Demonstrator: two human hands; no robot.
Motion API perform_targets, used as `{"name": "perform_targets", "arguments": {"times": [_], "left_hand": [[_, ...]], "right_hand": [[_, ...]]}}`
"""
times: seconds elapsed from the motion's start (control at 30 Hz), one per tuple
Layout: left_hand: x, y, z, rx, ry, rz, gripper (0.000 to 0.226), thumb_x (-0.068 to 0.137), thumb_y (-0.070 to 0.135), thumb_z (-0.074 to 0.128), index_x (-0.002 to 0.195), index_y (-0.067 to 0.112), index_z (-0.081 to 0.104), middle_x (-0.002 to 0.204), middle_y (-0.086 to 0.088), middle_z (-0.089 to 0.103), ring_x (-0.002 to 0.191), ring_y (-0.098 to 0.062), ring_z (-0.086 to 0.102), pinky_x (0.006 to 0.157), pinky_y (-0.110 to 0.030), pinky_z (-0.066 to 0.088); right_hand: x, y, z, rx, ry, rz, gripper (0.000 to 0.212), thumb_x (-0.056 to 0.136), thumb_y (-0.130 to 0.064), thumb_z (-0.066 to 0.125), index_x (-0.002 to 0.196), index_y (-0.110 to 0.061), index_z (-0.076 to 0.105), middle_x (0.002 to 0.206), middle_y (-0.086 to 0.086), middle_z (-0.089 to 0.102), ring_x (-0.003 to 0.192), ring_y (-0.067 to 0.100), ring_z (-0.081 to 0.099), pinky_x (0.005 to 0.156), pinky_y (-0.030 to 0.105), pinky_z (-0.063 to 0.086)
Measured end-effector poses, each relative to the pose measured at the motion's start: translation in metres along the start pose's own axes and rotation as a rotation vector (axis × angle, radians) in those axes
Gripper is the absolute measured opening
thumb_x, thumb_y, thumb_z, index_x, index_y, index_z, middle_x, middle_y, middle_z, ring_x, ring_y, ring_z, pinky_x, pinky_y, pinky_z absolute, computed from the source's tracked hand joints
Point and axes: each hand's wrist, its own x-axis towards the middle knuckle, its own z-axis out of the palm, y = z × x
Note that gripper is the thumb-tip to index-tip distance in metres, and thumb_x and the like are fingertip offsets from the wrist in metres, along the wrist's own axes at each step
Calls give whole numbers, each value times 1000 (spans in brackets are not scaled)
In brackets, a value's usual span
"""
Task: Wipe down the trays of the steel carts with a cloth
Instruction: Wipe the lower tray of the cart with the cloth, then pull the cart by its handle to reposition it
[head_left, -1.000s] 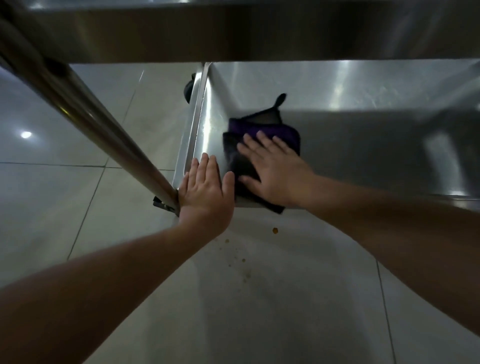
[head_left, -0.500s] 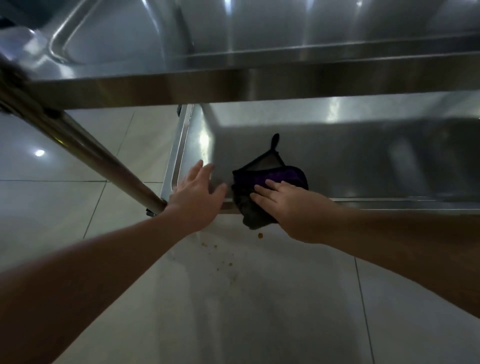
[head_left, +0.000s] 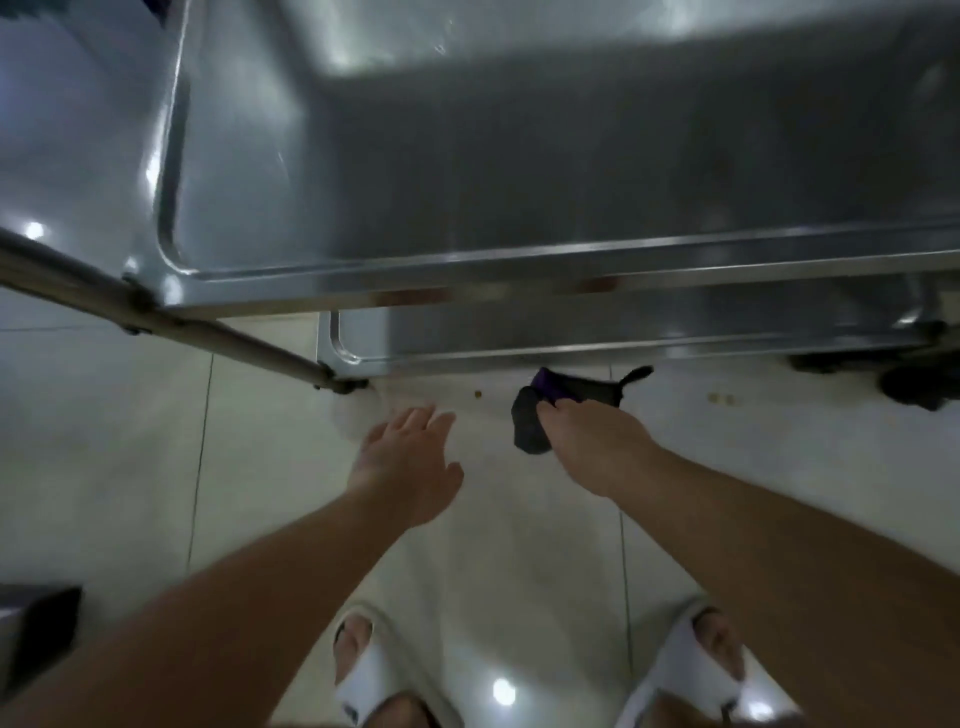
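Dim, cool overhead light leaves white glare spots on the glossy floor (head_left: 502, 691) and streaks on the upper tray (head_left: 467, 156), whose middle lies in shadow, while motion blur and wide-angle bending soften everything.

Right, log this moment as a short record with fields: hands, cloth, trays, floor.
left hand: left hand open, fingers spread, holding nothing, over the floor
right hand: right hand grips the dark cloth
cloth: bunched, off the trays, just in front of the lower tray's edge
trays: upper tray and lower tray, bare steel where visible
floor: pale tiled floor with small crumbs
feet: white slippers
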Motion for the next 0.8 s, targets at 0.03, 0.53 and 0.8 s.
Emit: {"name": "perform_targets", "arguments": {"times": [0.03, 0.53, 0.8], "left_hand": [[-17, 8, -6, -1, -24, -8, 72, 100, 54, 47, 164, 30, 25, 174, 2, 24, 159, -22, 23, 125, -46, 23], [-303, 151, -252, 75, -135, 25, 69, 102, 49, 43, 164, 26, 23, 171, 0, 26, 156, -22, 25, 121, -46, 28], [-386, 267, -392, 42, 68, 43, 66, 100, 53, 42, 160, 25, 34, 161, 0, 43, 143, -25, 45, 114, -43, 37]], "right_hand": [[-21, -3, -1, 28, -5, 3, 45, 97, -2, 51, 141, -8, 43, 125, 13, 59, 103, 33, 63, 78, 43, 53], [-377, 4, -181, 448, -140, 266, 73, 93, -8, 59, 158, -21, 28, 139, 7, 55, 119, 27, 59, 99, 43, 53], [-528, 62, -323, 454, -51, 378, 92, 92, -8, 65, 163, -29, 11, 151, 7, 47, 127, 34, 55, 100, 46, 52]]}}
